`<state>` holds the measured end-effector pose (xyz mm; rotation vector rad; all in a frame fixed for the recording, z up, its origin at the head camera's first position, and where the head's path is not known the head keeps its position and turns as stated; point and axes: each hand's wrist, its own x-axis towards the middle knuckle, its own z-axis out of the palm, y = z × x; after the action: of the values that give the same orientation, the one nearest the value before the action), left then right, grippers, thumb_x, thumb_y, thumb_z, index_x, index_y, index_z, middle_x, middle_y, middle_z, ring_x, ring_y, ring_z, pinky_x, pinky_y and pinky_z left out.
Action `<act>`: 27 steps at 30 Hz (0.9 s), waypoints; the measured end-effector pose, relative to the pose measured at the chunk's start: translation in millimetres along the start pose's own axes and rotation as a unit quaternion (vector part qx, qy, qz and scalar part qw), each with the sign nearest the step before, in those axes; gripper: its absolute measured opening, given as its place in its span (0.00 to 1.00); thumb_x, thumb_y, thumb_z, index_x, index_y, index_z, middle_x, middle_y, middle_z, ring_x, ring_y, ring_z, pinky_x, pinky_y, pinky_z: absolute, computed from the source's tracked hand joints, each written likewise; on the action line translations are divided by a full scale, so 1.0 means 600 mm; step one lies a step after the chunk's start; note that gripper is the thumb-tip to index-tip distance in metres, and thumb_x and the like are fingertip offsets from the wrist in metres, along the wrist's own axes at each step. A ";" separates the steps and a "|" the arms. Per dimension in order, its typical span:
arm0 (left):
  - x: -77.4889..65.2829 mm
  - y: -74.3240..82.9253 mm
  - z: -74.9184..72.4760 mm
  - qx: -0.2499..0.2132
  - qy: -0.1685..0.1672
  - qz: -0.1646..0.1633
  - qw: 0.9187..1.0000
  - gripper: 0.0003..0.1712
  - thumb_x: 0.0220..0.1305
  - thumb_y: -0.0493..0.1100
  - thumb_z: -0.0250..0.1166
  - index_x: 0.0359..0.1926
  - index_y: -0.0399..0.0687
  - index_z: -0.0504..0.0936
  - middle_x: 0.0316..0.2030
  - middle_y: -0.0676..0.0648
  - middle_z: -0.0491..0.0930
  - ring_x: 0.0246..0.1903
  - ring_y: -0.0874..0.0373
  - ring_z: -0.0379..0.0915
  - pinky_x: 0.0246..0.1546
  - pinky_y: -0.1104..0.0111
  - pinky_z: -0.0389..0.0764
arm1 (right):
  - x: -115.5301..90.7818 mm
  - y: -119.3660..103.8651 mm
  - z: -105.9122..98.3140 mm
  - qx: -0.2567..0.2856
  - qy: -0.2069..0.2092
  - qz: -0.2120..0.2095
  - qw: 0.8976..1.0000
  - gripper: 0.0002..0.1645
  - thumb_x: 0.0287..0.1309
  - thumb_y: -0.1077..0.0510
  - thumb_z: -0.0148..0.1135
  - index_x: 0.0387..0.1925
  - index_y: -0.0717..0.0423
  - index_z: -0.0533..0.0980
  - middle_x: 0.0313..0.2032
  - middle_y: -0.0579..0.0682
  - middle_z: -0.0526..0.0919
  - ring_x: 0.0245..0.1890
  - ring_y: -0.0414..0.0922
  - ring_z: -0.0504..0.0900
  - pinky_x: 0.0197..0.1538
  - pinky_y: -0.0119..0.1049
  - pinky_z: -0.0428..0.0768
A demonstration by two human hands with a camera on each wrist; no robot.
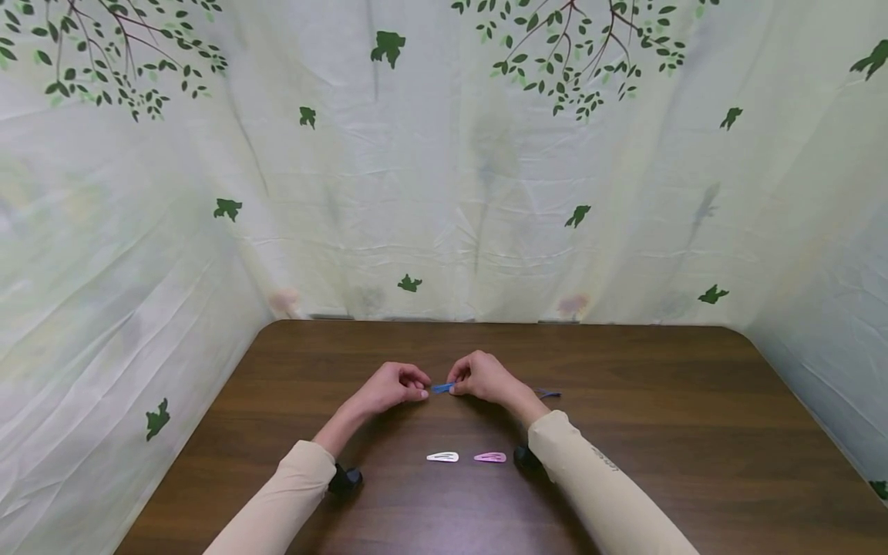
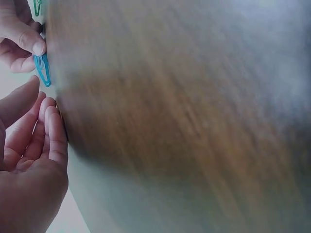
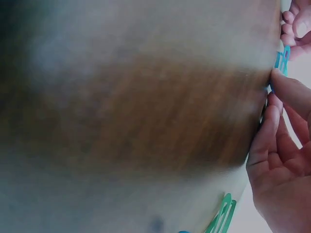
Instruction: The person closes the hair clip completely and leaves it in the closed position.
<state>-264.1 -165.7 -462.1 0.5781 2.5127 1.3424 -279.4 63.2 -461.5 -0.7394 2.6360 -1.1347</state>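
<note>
Pale sleeves [image 1: 617, 493] reach in nearest, cuffs stopping on the near side of a small blue hair clip [image 1: 441, 388]. Past them I can see the right hand [image 1: 482, 378] pinching that clip between thumb and fingertips, while the left hand [image 1: 394, 388] is just left of it, thumb apart from fingers, grasping nothing. It looks thin and feather-light, stiff but springy, probably smooth enough to slip; I'd take it by its flat sides, close to one end, and not squeeze the middle, where it might snap over. One end sits inside the right hand's pinch; the other pokes out toward the left fingertips, apart from them. Whether it touches the table [image 1: 694, 408] I can't tell. A white clip [image 1: 442, 457] and a pink clip [image 1: 489, 457] lie on its near side, a green clip [image 3: 222, 212] to its right, beyond the right hand.
</note>
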 end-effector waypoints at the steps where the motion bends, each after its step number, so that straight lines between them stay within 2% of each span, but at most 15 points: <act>1: 0.000 -0.001 0.000 -0.001 0.000 0.001 1.000 0.11 0.57 0.34 0.71 0.41 0.35 0.85 0.28 0.47 0.80 0.29 0.57 0.72 0.31 0.70 0.75 | 0.001 0.001 0.001 -0.001 0.000 0.001 1.000 0.02 0.52 0.62 0.73 0.28 0.55 0.85 0.21 0.40 0.81 0.25 0.35 0.74 0.33 0.31 0.73; 5: -0.001 -0.003 0.000 -0.003 0.001 0.001 1.000 0.11 0.57 0.34 0.72 0.41 0.35 0.85 0.28 0.47 0.80 0.30 0.57 0.73 0.31 0.70 0.74 | -0.001 0.004 0.003 -0.006 0.004 -0.006 1.000 0.02 0.53 0.61 0.72 0.29 0.56 0.85 0.22 0.40 0.82 0.25 0.36 0.73 0.33 0.30 0.71; 18: -0.005 0.001 0.000 0.002 0.017 -0.007 1.000 0.10 0.58 0.36 0.71 0.40 0.36 0.85 0.29 0.47 0.81 0.31 0.57 0.73 0.34 0.68 0.75 | -0.013 -0.003 -0.002 -0.024 0.009 -0.007 1.000 0.03 0.55 0.60 0.71 0.27 0.50 0.85 0.24 0.36 0.82 0.28 0.37 0.73 0.36 0.33 0.72; 27: -0.015 0.008 0.003 0.003 0.034 -0.029 0.999 0.09 0.60 0.36 0.70 0.42 0.39 0.85 0.31 0.49 0.81 0.32 0.57 0.74 0.36 0.67 0.76 | -0.025 -0.006 -0.010 -0.019 0.019 -0.003 1.000 0.03 0.58 0.58 0.70 0.29 0.51 0.84 0.26 0.36 0.82 0.30 0.39 0.73 0.38 0.35 0.73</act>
<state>-254.0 -166.2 -458.9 0.4649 2.5674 1.3574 -267.2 72.4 -455.0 -0.7405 2.6960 -1.1136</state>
